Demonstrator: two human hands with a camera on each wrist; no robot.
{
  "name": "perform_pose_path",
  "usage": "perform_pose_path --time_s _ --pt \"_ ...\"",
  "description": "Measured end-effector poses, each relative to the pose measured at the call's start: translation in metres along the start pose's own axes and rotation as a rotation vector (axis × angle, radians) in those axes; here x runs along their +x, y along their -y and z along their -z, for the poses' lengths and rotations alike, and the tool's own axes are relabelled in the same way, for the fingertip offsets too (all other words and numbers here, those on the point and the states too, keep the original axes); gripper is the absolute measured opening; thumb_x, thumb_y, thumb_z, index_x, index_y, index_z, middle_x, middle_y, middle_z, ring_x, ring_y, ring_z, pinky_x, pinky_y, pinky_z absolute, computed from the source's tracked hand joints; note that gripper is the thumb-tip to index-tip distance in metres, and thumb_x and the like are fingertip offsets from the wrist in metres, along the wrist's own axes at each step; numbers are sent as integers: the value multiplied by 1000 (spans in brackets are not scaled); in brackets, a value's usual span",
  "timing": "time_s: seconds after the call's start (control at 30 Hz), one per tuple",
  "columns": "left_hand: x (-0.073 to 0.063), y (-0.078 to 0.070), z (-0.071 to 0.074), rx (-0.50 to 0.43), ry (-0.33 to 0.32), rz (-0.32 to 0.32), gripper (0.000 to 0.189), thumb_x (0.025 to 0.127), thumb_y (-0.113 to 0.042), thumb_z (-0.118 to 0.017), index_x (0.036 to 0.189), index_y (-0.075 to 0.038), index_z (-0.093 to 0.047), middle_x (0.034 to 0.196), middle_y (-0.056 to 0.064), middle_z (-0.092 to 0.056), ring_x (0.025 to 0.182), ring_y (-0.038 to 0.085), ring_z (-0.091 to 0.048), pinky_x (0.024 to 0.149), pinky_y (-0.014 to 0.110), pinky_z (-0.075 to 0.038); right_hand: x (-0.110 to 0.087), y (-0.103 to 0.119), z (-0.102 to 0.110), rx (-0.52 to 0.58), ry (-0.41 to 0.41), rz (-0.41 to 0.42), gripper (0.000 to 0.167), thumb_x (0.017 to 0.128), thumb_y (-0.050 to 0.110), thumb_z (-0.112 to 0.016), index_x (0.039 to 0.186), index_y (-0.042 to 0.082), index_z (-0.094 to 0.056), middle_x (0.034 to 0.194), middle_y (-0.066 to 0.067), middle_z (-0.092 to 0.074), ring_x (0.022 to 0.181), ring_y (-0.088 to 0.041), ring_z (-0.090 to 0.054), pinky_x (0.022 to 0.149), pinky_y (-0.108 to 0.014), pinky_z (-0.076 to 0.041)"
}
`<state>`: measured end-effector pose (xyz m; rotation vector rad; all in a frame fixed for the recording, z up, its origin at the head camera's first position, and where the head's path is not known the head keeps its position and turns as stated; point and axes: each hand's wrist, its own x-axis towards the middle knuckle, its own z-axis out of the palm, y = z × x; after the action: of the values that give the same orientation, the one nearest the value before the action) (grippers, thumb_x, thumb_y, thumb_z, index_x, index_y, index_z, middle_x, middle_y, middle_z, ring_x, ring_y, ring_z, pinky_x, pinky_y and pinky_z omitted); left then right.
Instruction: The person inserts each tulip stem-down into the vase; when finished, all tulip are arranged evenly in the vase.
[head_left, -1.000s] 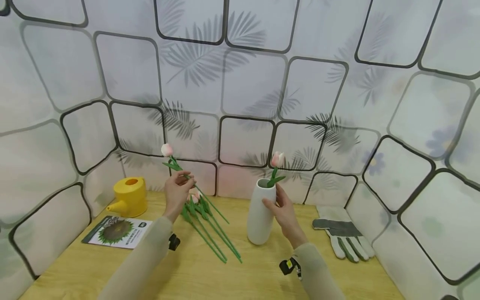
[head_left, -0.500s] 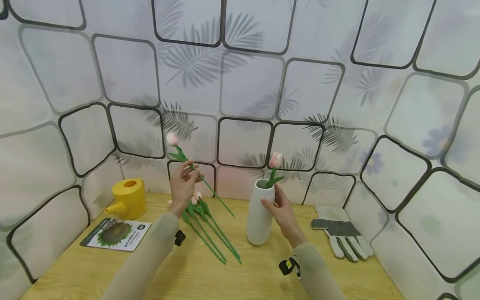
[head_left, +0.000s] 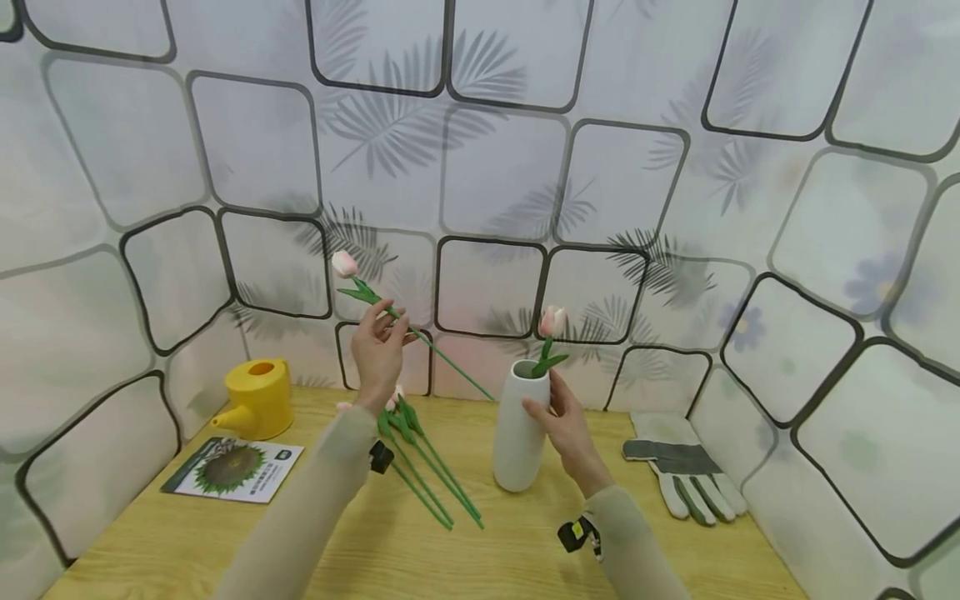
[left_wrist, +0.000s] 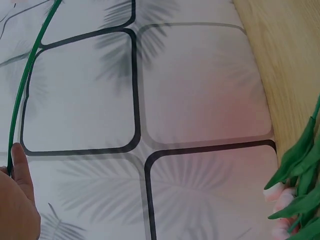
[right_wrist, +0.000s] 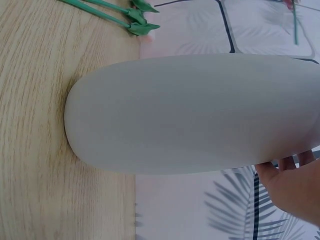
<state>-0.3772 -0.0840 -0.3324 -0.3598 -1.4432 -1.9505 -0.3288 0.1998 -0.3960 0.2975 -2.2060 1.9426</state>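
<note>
In the head view my left hand (head_left: pixel 378 354) pinches the green stem of a pink-and-white tulip (head_left: pixel 345 265), held slanted in the air with its stem end pointing down toward the vase. My right hand (head_left: pixel 566 425) grips the upper right side of a white vase (head_left: pixel 517 442), which stands upright on the table. Another tulip (head_left: pixel 553 322) stands in the vase, its bloom and leaves above the rim. Several more tulips (head_left: pixel 427 462) lie on the table below my left hand. The left wrist view shows the held stem (left_wrist: pixel 22 90) beside my fingers; its bloom is out of that view.
A yellow watering can (head_left: pixel 260 398) stands at the back left, with a sunflower-printed packet (head_left: pixel 234 469) in front of it. White-and-grey work gloves (head_left: pixel 684 467) lie to the right of the vase. A patterned fabric wall (head_left: pixel 495 283) closes off the table's back and sides.
My left hand has risen and moved right with its tulip, bringing the stem end close to the vase rim. The right hand and the vase stay in place.
</note>
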Motion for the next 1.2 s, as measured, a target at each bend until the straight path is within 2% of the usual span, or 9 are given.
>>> perform_pose_path --time_s 0.03,0.13,0.3,0.43,0.53,0.67,0.8,1.0,1.2 --pt "2 -1 -3 -13 -11 5 38 92 0 -65 129 -4 -58 110 16 -67 79 12 -70 72 28 -60 0 -1 0 0 -1 -2 77 94 23 -68 156 15 -25 157 -10 -34 142 -32 -36 117 -54 -28" --pt "5 -8 -12 -56 -36 -13 36 92 -1 -65 127 -5 -59 106 12 -67 79 17 -70 71 28 -61 0 -1 0 -1 -1 -3 77 94 24 -68 156 16 -25 157 -10 -34 143 -32 -36 118 -54 -28" --pt "12 -15 -27 -74 -60 -43 29 92 1 -64 119 -6 -56 105 14 -69 75 18 -70 69 33 -61 1 -1 1 -7 8 0 77 94 25 -68 156 16 -23 157 -10 -34 143 -32 -35 118 -55 -27" --pt "15 -19 -37 -69 -58 -60 28 92 1 -64 116 0 -49 109 20 -69 73 17 -71 71 39 -61 1 2 2 -1 16 -18 77 94 21 -67 157 16 -23 157 -11 -33 143 -32 -35 118 -54 -27" --pt "18 -21 -43 -68 -68 -77 29 92 1 -64 115 5 -47 110 23 -69 74 17 -72 71 38 -61 0 5 2 -2 27 -31 77 95 18 -66 157 13 -21 158 -13 -32 144 -34 -34 118 -54 -26" --pt "20 -22 -49 -70 -80 -78 28 92 -2 -65 113 6 -48 110 22 -69 79 28 -73 70 33 -61 0 7 2 1 30 -32 77 95 16 -66 157 12 -21 158 -14 -31 144 -35 -33 118 -55 -26" --pt "17 -22 -55 -59 -55 -66 28 92 -4 -66 113 5 -49 112 22 -69 85 39 -70 70 31 -61 0 3 1 5 18 -24 77 94 20 -67 157 15 -23 158 -12 -33 144 -33 -34 118 -55 -26" --pt "10 -22 -67 -37 17 -55 25 93 -3 -65 113 1 -50 115 16 -69 81 25 -71 72 32 -61 1 -2 0 -2 7 -18 77 94 24 -68 156 18 -24 157 -9 -34 144 -31 -34 118 -54 -26" --pt "3 -19 -79 -21 86 -43 25 94 -3 -64 114 2 -50 116 15 -69 87 35 -71 73 34 -61 2 -2 0 4 9 -16 77 94 24 -68 156 17 -24 157 -10 -34 144 -31 -34 118 -55 -26"
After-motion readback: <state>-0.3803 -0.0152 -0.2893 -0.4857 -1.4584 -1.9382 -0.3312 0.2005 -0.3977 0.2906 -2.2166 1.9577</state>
